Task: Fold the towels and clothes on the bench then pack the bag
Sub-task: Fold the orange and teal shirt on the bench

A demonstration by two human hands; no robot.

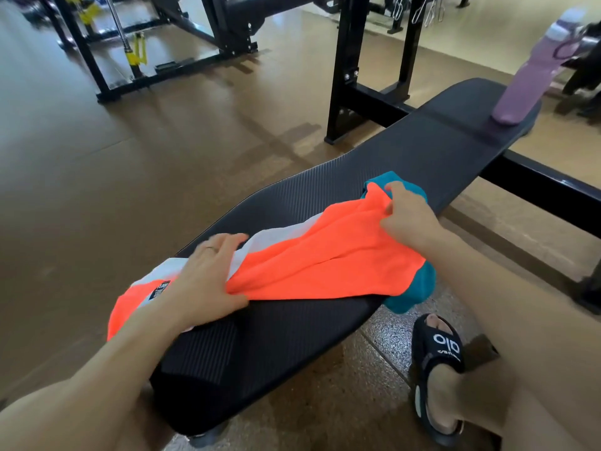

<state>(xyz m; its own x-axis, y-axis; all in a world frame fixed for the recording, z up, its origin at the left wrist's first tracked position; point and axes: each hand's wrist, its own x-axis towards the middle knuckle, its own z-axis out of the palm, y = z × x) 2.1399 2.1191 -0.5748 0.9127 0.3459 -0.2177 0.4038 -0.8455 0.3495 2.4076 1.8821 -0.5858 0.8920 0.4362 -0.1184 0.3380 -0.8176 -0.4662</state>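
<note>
An orange and white garment (328, 255) lies stretched along the black padded bench (422, 151). My left hand (203, 278) presses flat on its near end, fingers straight, beside a small dark label. My right hand (406, 216) pinches the orange cloth at the far end, fingers curled into the fabric. A teal towel or garment (419, 284) lies bunched under the orange cloth, showing beyond my right hand and hanging over the bench's right edge. No bag is in view.
A purple water bottle (533, 70) stands at the bench's far end. Black rack uprights (348, 60) rise behind the bench, with more gym equipment at the back left. My sandalled foot (439, 369) is on the floor to the right.
</note>
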